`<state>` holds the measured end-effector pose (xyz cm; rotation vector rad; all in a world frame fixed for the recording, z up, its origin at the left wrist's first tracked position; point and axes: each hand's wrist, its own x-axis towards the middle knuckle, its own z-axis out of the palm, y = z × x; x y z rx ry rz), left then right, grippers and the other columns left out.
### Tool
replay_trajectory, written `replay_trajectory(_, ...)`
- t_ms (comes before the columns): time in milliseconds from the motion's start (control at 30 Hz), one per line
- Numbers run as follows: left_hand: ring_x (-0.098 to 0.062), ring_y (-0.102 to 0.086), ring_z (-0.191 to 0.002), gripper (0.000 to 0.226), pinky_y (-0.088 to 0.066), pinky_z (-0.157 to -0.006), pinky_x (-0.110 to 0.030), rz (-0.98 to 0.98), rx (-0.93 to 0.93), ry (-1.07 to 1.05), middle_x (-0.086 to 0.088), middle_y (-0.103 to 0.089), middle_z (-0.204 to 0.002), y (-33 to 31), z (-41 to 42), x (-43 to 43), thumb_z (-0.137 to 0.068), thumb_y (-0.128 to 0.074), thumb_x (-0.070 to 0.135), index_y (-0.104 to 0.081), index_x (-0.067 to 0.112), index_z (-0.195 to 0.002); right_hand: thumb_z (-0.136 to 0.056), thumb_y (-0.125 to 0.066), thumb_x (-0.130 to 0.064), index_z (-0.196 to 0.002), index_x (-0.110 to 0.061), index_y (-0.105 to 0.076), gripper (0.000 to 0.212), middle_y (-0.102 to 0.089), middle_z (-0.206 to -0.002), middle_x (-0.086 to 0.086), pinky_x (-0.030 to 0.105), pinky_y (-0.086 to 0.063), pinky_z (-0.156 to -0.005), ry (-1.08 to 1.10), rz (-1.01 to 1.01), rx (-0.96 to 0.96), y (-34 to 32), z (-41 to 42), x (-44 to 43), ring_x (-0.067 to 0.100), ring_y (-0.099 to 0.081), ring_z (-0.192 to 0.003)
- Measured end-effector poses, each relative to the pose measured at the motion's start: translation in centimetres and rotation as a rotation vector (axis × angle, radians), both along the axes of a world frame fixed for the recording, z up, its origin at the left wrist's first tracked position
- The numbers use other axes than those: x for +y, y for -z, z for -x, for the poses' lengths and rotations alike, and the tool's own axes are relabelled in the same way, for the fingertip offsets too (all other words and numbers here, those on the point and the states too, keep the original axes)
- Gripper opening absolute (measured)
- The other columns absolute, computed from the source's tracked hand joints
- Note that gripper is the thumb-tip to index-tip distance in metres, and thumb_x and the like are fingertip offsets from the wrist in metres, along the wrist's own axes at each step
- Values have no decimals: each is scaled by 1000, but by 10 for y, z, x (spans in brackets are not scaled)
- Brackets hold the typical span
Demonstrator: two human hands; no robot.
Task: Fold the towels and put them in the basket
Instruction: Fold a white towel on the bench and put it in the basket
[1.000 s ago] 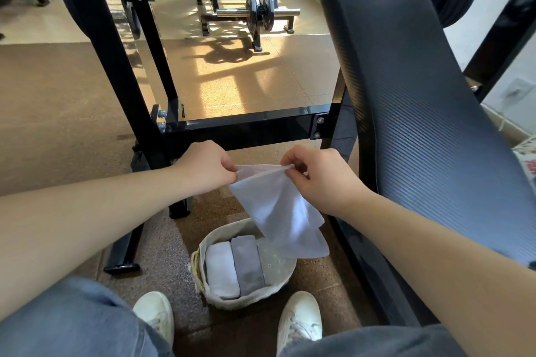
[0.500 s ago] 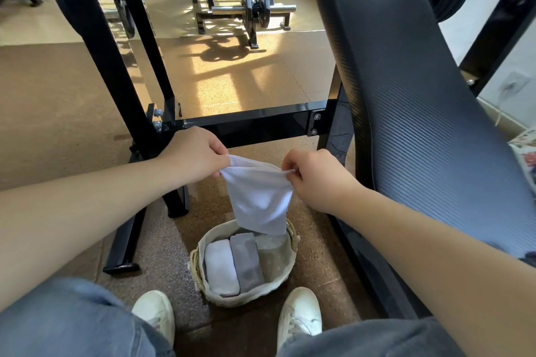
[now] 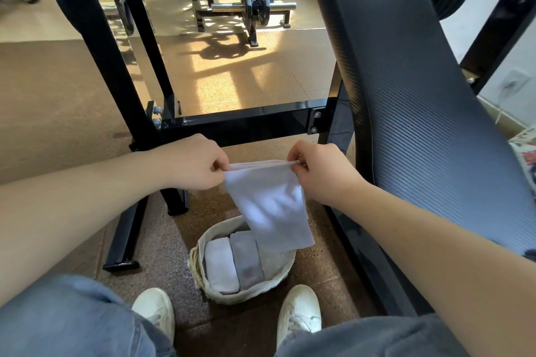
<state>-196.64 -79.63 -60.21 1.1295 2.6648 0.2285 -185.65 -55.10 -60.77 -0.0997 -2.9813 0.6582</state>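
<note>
Towel (image 3: 269,206) hangs limp above oval woven basket (image 3: 252,295).

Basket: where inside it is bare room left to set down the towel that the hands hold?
Free: the right part of the basket, between the grey towel and the right rim; its bare inside shows there, partly hidden by the hanging towel. Crowded: left and middle, where the white towel and the grey one lie side by side.

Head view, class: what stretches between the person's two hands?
Head view: the white towel, top edge pinched by left hand and right hand, hanging over the basket.
</note>
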Motion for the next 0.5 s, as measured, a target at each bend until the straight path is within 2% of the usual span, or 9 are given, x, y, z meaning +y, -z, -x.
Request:
replay_trajectory(67,20,-57,-80,16,-42,-64,-10,-78,56,14,26,-62,-72,-2,5,-3,-91,-64,31,-79,28,-95,-100,-54,-18,-115,-22,-63,18,-69,-103,1,31,-52,-77,5,3,-5,1,1,1,20,-63,-93)
replay_trajectory(133,20,-56,-83,7,-37,-64,-8,-163,84,-2,25,-63,-72,-2,7,-3,-89,-71,37,-75,32,-86,-100,-54,-17,-113,-22,-64,17,-69,-102,2,31,-50,-75,-1,5,-6,2,1,0,21,-62,-91)
replay_trajectory(200,17,-58,-82,9,-38,-62,-9,-237,62,-49,23,-64,-70,-1,5,-4,-86,-76,38,-71,38,-79,-99,-54,-17,-111,-21,-64,16,-70,-101,3,31,-49,-73,-4,13,8,4,1,0,22,-63,-90)
replay_trajectory(367,12,-61,-76,10,-42,-61,-15,-320,59,-115,23,-64,-62,-1,2,-4,-81,-82,40,-72,38,-80,-99,-55,-17,-114,-20,-64,17,-72,-106,4,33,-53,-81,16,34,47,6,2,3,23,-65,-97)
replay_trajectory(433,10,-61,-71,16,-41,-60,-16,-355,71,-123,34,-63,-69,0,-1,-3,-81,-82,41,-66,40,-78,-99,-57,-16,-115,-18,-65,17,-72,-108,3,29,-51,-81,28,94,92,7,1,4,20,-65,-98)
replay_trajectory(467,8,-62,-68,18,-42,-58,-16,-394,63,-145,34,-64,-73,1,0,-3,-81,-81,40,-63,40,-78,-99,-58,-16,-115,-18,-65,17,-72,-108,2,28,-51,-80,35,141,124,7,1,5,18,-66,-97)
replay_trajectory(500,5,-65,-63,19,-43,-56,-13,-456,29,-181,26,-67,-74,2,0,-4,-82,-82,37,-63,38,-82,-99,-58,-16,-114,-19,-65,16,-72,-107,1,27,-52,-79,46,184,149,6,1,6,16,-66,-95)
